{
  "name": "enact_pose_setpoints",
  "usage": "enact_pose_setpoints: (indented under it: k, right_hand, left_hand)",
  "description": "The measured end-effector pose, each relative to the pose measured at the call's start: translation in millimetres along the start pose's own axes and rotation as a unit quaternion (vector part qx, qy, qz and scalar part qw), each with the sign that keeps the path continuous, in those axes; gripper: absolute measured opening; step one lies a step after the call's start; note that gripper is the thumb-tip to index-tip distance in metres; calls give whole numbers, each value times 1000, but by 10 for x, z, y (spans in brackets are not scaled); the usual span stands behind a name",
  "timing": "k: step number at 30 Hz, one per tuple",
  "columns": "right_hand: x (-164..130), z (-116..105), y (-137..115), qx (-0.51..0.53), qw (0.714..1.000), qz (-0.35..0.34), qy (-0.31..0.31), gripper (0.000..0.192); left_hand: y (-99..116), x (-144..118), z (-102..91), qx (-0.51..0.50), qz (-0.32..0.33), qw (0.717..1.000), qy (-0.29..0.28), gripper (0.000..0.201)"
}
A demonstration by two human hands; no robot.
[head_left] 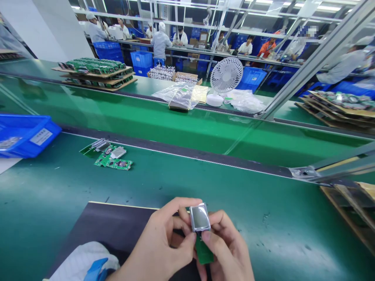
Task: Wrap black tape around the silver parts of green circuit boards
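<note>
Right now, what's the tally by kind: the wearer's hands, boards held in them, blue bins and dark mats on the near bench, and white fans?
Hands (left hand, right hand): 2
Held board with screen: 1
Blue bin: 1
Dark mat: 1
White fan: 1
Total: 6

left hand [164,240] | right hand [230,248] | both hold small screen [200,217] and green board [204,251]

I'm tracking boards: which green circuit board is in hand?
The green board with the small screen, held by left hand and right hand; loose boards lie on the bench, others on stacked sheets.
</note>
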State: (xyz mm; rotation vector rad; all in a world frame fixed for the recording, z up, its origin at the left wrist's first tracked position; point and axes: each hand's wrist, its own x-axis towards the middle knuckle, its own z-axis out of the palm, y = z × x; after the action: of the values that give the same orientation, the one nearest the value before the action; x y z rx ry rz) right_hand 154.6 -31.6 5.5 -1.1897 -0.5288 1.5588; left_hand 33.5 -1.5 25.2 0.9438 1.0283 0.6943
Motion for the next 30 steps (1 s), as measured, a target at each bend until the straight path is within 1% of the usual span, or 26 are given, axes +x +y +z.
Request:
enact_pose_setpoints:
  k: [2, 4, 6, 8, 10, 14, 17, 22, 24, 27, 30]
  right_hand:
    - [3, -13, 1, 13, 1000, 15, -8, 27]
    - [1, -10, -2, 21, 999, 23, -12, 27]
    - [-5, 11, -6, 10, 1000, 13, -9, 27]
    - [-14, 42, -12, -13, 1000, -9, -4, 28]
    - [-23, 70, -22, -25, 999, -22, 1, 29]
    - [-27, 82, -36, -25, 1000, -4, 9, 31]
    - [-21, 62, -25, -47, 999, -12, 2, 32]
    - [-19, 48, -17, -50, 998, -29, -33, 29]
    - [-19, 49, -24, -47, 998, -18, -31, 28]
    - [-13, 41, -28, -39, 999, 6, -9, 28]
    - [-5, 19, -18, -29, 999, 14, 8, 29]
  left_hand:
    - [-12, 5, -15, -2, 7, 1000, -13, 35]
    - [-10, 13, -26, -28, 7, 999, -27, 33]
    - [4, 19, -27, -56, 0, 998, -37, 33]
    - [21, 16, -17, -55, -4, 998, -34, 36]
    - [26, 0, -5, -24, -5, 999, -21, 38]
    - [-8, -34, 7, 11, 0, 1000, -19, 38]
    - [-36, -21, 6, 2, -2, 1000, -17, 37]
    - [-15, 19, 0, -57, -3, 998, 2, 40]
    - [-2, 19, 0, -58, -3, 998, 8, 40]
    - [6, 7, 2, -40, -6, 999, 15, 40]
    - [8, -9, 0, -17, -11, 1000, -4, 39]
